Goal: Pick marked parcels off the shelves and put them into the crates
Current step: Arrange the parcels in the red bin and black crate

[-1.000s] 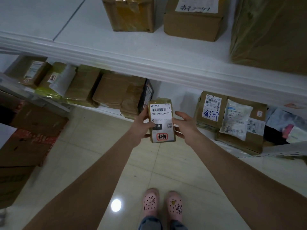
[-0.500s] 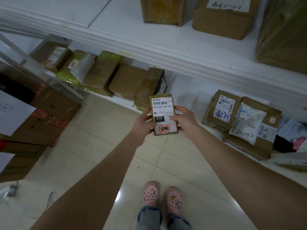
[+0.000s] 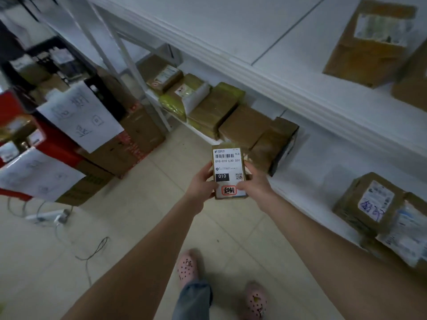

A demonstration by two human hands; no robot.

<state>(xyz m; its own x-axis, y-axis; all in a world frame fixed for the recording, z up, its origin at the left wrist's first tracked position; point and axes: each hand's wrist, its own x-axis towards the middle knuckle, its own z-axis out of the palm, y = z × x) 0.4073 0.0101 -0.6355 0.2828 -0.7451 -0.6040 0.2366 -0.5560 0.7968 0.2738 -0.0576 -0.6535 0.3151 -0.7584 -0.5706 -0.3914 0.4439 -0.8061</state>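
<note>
A small brown parcel [image 3: 228,172] with a white shipping label and a red-ringed handwritten mark is held label-up in front of me, above the tiled floor. My left hand [image 3: 202,183] grips its left edge and my right hand [image 3: 255,184] grips its right edge. Red-and-cardboard crates [image 3: 97,155] with white handwritten paper signs stand on the floor at the left. More brown parcels [image 3: 233,118] lie on the low white shelf [image 3: 307,181] just beyond my hands.
A wider white shelf [image 3: 265,72] above carries taped boxes [image 3: 369,42] at the top right. Two labelled parcels [image 3: 381,215] sit on the low shelf at the right. A power strip and cables [image 3: 53,215] trail across the floor at the left. My feet in pink clogs [image 3: 187,266] show below.
My view has swung left, bringing the crates with paper signs into sight. Both hands keep hold of the parcel, and my right hand has closed more firmly on its edge.
</note>
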